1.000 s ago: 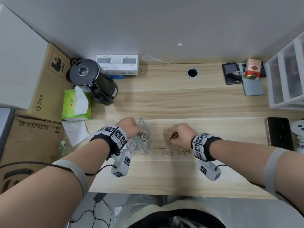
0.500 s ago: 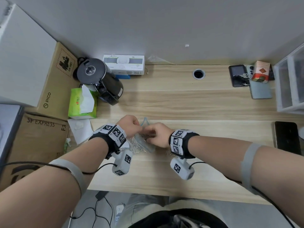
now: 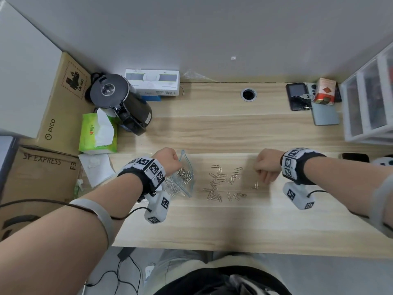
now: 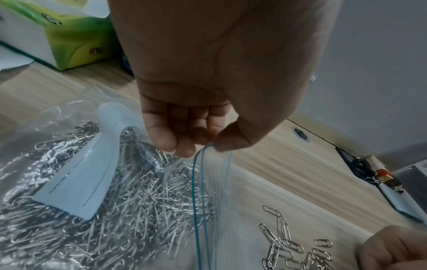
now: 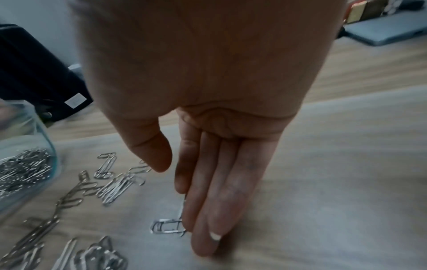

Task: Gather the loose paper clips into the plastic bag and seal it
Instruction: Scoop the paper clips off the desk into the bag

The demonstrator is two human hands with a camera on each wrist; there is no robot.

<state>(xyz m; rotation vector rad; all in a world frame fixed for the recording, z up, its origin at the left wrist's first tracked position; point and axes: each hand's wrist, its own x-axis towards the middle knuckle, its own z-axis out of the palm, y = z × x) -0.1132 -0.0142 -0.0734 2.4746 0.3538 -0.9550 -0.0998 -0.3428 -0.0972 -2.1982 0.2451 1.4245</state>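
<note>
A clear zip bag (image 3: 185, 179) with a blue seal line lies left of centre on the wooden desk and holds a heap of silver paper clips (image 4: 129, 210). My left hand (image 3: 168, 159) pinches the bag's upper rim (image 4: 203, 148) between thumb and fingers, lifting the mouth open. Several loose clips (image 3: 221, 184) lie scattered just right of the bag. One stray clip (image 3: 255, 185) lies apart at the right. My right hand (image 3: 266, 169) is beside it. Its straight fingers (image 5: 208, 219) touch the desk against that clip (image 5: 167, 226), and it holds nothing.
A black kettle (image 3: 121, 103), a green tissue box (image 3: 97, 133) and a white box (image 3: 152, 81) stand at the back left. Phones (image 3: 297, 96) and a clear drawer unit (image 3: 370, 107) sit at the back right. Another dark phone (image 3: 355, 157) lies near my right wrist.
My right hand went from the loose clips to the bag's mouth, then swung back right to the stray clip. My left hand has stayed on the bag's rim.
</note>
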